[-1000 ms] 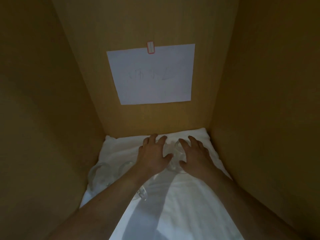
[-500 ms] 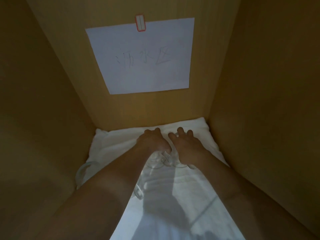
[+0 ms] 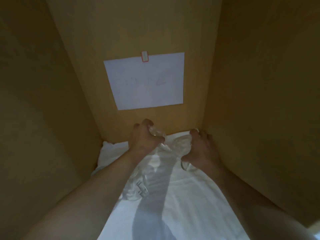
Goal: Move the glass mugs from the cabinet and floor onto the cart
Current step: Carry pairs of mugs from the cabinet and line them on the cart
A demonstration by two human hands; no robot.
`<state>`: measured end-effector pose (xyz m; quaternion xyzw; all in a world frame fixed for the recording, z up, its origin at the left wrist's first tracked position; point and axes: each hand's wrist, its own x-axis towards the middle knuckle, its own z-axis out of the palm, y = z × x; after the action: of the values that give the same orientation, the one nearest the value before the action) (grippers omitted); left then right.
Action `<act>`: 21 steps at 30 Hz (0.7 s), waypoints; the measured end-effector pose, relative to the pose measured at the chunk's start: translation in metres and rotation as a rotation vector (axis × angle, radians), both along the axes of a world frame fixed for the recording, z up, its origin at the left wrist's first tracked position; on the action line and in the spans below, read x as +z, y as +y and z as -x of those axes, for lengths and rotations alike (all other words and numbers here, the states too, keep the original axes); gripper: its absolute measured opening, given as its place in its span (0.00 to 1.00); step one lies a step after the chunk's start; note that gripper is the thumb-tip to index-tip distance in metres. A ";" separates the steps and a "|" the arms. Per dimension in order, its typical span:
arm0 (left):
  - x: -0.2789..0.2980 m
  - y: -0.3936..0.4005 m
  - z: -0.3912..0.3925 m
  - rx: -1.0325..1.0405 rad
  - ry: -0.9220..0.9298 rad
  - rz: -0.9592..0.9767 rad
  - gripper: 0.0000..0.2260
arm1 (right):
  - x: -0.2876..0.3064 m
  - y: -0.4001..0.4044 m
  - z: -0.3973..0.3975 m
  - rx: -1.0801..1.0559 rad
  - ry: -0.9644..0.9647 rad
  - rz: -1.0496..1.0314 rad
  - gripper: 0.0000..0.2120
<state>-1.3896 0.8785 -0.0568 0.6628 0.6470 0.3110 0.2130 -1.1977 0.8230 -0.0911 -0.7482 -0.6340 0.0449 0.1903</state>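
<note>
Two hands, each gripping glass mug: left hand (image 3: pixel 144 138), right hand (image 3: pixel 200 149), above white cloth (image 3: pixel 190 196).

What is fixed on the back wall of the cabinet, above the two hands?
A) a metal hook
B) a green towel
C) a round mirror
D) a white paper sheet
D: a white paper sheet hangs on the back wall, held at its top edge by a small red-edged label.
</note>
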 end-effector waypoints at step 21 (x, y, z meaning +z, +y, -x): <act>0.063 -0.205 0.048 -0.413 -1.842 0.513 0.31 | 0.082 -0.227 0.038 0.168 2.037 -0.264 0.21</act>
<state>-1.4373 0.6730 0.0065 0.1944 0.1467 0.5131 0.8230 -1.2359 0.5960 -0.0086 -0.2818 -0.2220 0.6009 0.7143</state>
